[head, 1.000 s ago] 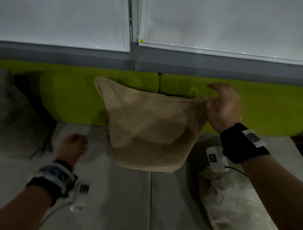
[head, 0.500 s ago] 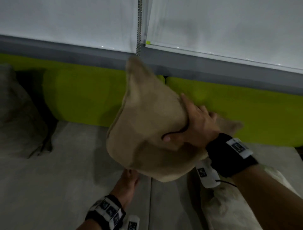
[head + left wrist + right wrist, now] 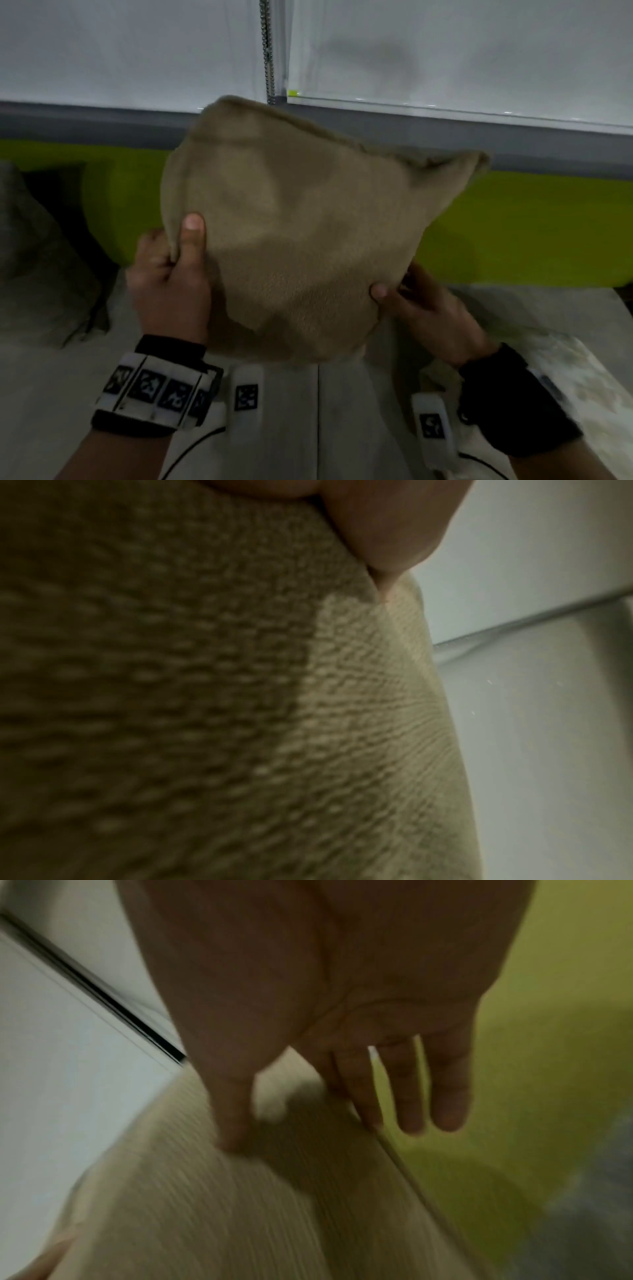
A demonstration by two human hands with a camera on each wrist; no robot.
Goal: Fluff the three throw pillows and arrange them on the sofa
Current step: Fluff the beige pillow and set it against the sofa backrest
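A second before, only my right hand (image 3: 424, 308) held the pillow (image 3: 301, 233); now my left hand (image 3: 171, 277) had joined, fingers clamped on its edge mid-frame above the sofa (image 3: 513, 233). Right fingers probably pinched loosely; fluffing underway.

Three pillows: a tan one (image 3: 301, 233) held up, a grey one (image 3: 37, 260) at the left, a pale one (image 3: 561, 387) at the lower right. Two hands, left (image 3: 168, 287) and right (image 3: 431, 315). Two green back cushions (image 3: 513, 226). One bead chain (image 3: 268, 51)
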